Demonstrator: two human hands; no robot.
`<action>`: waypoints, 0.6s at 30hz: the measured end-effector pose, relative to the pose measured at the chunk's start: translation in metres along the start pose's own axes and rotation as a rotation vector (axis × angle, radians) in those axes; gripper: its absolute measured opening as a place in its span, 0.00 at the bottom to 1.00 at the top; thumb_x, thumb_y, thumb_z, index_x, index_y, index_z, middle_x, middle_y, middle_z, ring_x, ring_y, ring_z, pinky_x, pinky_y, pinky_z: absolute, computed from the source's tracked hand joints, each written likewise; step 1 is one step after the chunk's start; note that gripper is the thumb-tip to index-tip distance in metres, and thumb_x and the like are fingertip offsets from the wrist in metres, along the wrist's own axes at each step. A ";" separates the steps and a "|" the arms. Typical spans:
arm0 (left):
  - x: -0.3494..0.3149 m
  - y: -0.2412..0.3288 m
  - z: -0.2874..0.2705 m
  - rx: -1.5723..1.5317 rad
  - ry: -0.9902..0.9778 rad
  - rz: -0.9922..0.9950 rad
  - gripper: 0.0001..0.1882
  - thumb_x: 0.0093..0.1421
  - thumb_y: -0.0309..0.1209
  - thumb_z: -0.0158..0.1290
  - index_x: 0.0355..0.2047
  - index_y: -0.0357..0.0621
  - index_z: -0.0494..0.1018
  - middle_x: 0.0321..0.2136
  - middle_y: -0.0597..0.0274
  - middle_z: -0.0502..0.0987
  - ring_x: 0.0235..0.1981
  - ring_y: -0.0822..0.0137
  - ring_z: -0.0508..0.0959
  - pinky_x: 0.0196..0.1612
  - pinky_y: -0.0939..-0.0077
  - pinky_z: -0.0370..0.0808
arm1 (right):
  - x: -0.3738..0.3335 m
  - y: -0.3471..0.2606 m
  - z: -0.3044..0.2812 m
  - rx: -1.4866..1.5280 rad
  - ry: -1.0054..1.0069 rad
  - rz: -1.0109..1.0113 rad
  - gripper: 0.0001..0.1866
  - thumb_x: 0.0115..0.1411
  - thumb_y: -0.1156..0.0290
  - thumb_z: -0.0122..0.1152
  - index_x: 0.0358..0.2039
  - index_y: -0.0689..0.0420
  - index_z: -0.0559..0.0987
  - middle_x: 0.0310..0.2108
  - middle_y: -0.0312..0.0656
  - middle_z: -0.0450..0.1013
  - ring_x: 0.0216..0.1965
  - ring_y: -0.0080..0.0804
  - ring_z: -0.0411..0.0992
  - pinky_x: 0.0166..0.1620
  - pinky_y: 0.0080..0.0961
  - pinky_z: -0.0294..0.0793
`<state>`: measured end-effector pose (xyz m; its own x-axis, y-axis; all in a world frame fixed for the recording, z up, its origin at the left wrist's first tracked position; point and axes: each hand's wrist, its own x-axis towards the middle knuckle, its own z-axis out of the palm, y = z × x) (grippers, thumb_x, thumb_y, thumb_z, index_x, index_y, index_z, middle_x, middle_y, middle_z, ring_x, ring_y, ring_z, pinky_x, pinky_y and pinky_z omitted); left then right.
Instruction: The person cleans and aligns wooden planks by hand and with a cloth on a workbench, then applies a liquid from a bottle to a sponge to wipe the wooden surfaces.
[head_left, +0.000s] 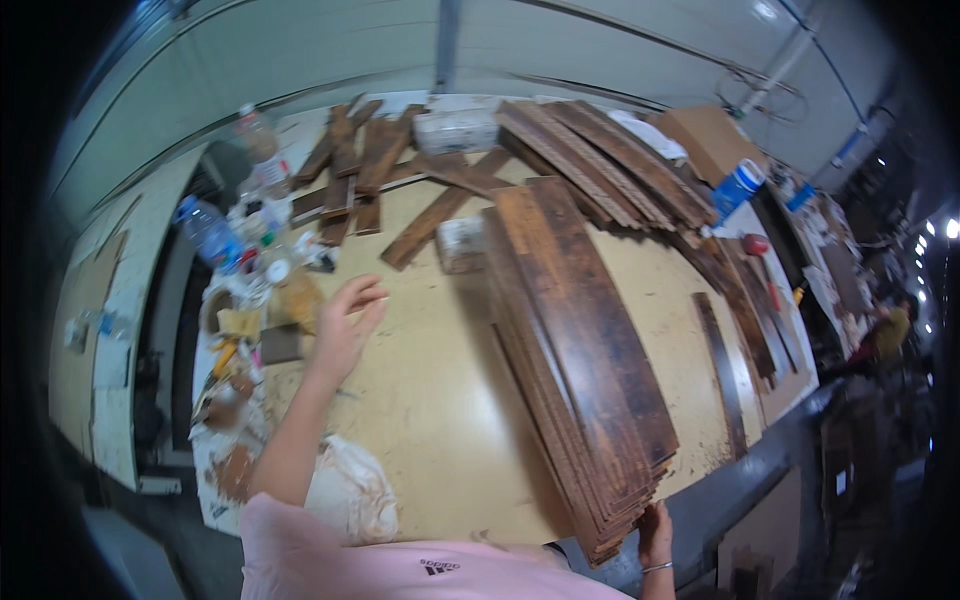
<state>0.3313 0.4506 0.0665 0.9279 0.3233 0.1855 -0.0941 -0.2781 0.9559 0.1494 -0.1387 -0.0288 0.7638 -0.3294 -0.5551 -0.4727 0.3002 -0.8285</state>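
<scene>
A tall stack of dark brown wooden floor planks [585, 320] lies lengthwise on the pale worktable [420, 400], its near end jutting past the front edge. The near ends of the planks are slightly uneven. My right hand [656, 535], with a bracelet at the wrist, is against the near right corner of this stack; its fingers are stretched up along the plank ends and partly hidden. My left hand [350, 318] hovers over the table left of the stack, fingers loosely bent and apart, holding nothing. A small wrapped block [461, 246] stands beside the stack's far end.
Loose planks [370, 160] lie jumbled at the back, and another plank pile [600, 160] sits back right. Bottles [210, 232] and clutter line the left edge. A stained white cloth [350, 492] lies near left. A blue can [738, 188] and narrow strips [720, 375] are right.
</scene>
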 end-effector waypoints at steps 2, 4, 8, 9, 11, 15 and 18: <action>0.048 0.004 0.054 -0.162 -0.208 -0.094 0.26 0.68 0.38 0.51 0.62 0.39 0.64 0.52 0.57 0.75 0.52 0.67 0.73 0.57 0.66 0.67 | -0.011 0.023 -0.017 -0.055 0.096 -0.048 0.23 0.64 0.46 0.54 0.42 0.54 0.78 0.39 0.35 0.75 0.43 0.28 0.70 0.47 0.36 0.66; 0.115 -0.016 0.094 -0.522 -0.230 -0.405 0.40 0.67 0.61 0.43 0.67 0.43 0.57 0.59 0.55 0.69 0.58 0.64 0.68 0.61 0.63 0.62 | -0.027 0.031 -0.016 -0.077 0.262 0.108 0.28 0.62 0.41 0.53 0.49 0.52 0.76 0.47 0.38 0.73 0.48 0.33 0.68 0.50 0.40 0.65; 0.225 -0.041 0.149 -0.576 -0.295 -0.351 0.50 0.61 0.69 0.42 0.68 0.39 0.53 0.65 0.47 0.62 0.64 0.53 0.64 0.64 0.53 0.59 | -0.061 0.023 0.014 0.014 0.338 0.307 0.38 0.60 0.34 0.50 0.62 0.48 0.68 0.60 0.44 0.64 0.56 0.44 0.64 0.52 0.46 0.65; 0.242 -0.030 0.159 -0.591 -0.412 -0.309 0.49 0.62 0.69 0.42 0.68 0.40 0.54 0.65 0.48 0.62 0.63 0.55 0.65 0.63 0.55 0.62 | -0.061 0.031 0.014 0.010 0.284 0.296 0.39 0.61 0.31 0.44 0.66 0.39 0.61 0.63 0.46 0.58 0.57 0.52 0.61 0.51 0.57 0.64; 0.271 -0.013 0.168 -0.619 -0.579 -0.283 0.44 0.64 0.66 0.40 0.66 0.41 0.60 0.63 0.51 0.65 0.60 0.60 0.70 0.58 0.64 0.70 | -0.062 0.026 0.026 -0.030 0.289 0.287 0.40 0.61 0.31 0.43 0.67 0.40 0.59 0.64 0.47 0.57 0.58 0.55 0.60 0.54 0.61 0.62; 0.276 0.028 0.194 -0.262 -0.929 -0.355 0.39 0.64 0.55 0.52 0.66 0.40 0.62 0.63 0.55 0.66 0.60 0.65 0.70 0.59 0.72 0.69 | -0.061 0.023 0.028 -0.039 0.292 0.307 0.40 0.61 0.30 0.42 0.67 0.40 0.59 0.67 0.48 0.53 0.62 0.59 0.57 0.57 0.66 0.59; 0.269 0.017 0.198 -0.079 -0.942 -0.125 0.35 0.64 0.47 0.55 0.66 0.43 0.62 0.59 0.59 0.71 0.56 0.71 0.72 0.58 0.76 0.68 | -0.062 0.020 0.035 0.011 0.306 0.329 0.40 0.62 0.31 0.41 0.68 0.42 0.59 0.69 0.46 0.53 0.64 0.57 0.56 0.58 0.65 0.58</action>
<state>0.6505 0.3536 0.0874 0.8389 -0.5245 -0.1456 0.0329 -0.2180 0.9754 0.1079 -0.0814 -0.0083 0.4076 -0.4644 -0.7863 -0.6623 0.4424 -0.6046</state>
